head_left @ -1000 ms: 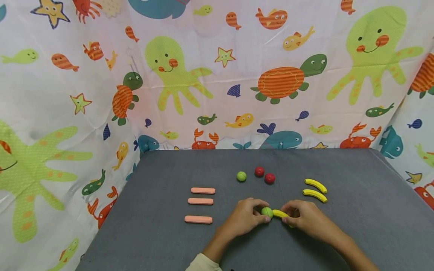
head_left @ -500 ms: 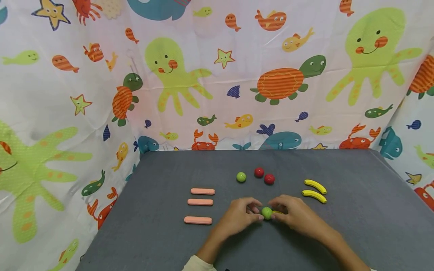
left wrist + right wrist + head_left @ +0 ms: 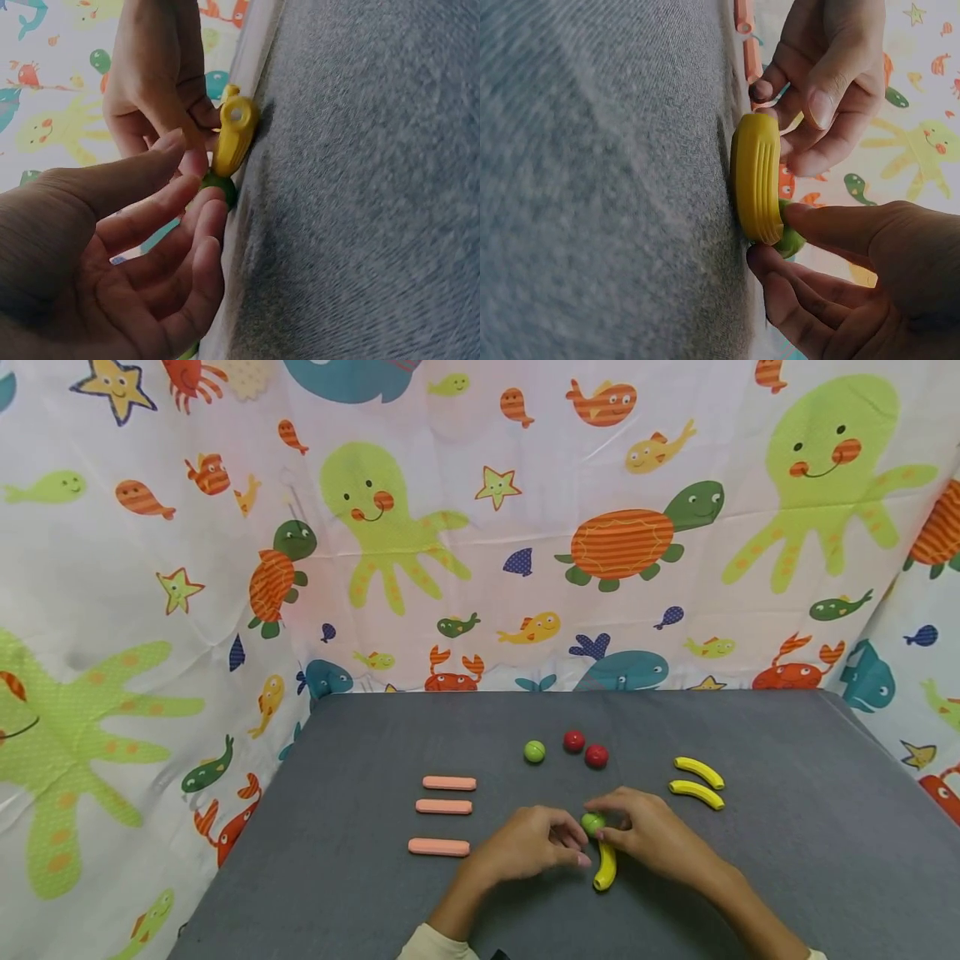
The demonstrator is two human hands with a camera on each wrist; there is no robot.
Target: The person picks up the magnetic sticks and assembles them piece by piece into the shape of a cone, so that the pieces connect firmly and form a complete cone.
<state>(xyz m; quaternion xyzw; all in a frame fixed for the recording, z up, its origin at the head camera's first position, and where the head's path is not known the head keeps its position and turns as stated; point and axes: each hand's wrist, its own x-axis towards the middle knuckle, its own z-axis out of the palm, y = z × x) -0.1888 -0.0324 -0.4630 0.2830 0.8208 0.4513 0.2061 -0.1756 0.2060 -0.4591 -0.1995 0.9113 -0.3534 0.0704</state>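
Observation:
In the head view my right hand (image 3: pixel 651 828) pinches a small green ball (image 3: pixel 592 824) between thumb and fingertips, low on the grey table. A yellow toy banana (image 3: pixel 605 868) lies just in front of the ball, its near end pointing toward me. My left hand (image 3: pixel 531 843) is beside them on the left, fingers loosely bent and holding nothing. The left wrist view shows the banana (image 3: pixel 236 139) end-on, with the green ball (image 3: pixel 221 187) partly hidden behind the left fingertips. From the right wrist, the banana (image 3: pixel 757 180) covers part of the ball (image 3: pixel 790 238).
Several sticks and fruits lie around: three pink sticks (image 3: pixel 444 807) on the left, another green ball (image 3: pixel 534 752) and two red balls (image 3: pixel 596 756) further back, two more bananas (image 3: pixel 697 793) on the right. A sea-animal curtain (image 3: pixel 480 543) hangs behind the table (image 3: pixel 360 735).
My right hand has shifted from the banana to the green ball. The banana has swung from pointing right to pointing toward me. My left hand has let go of the ball.

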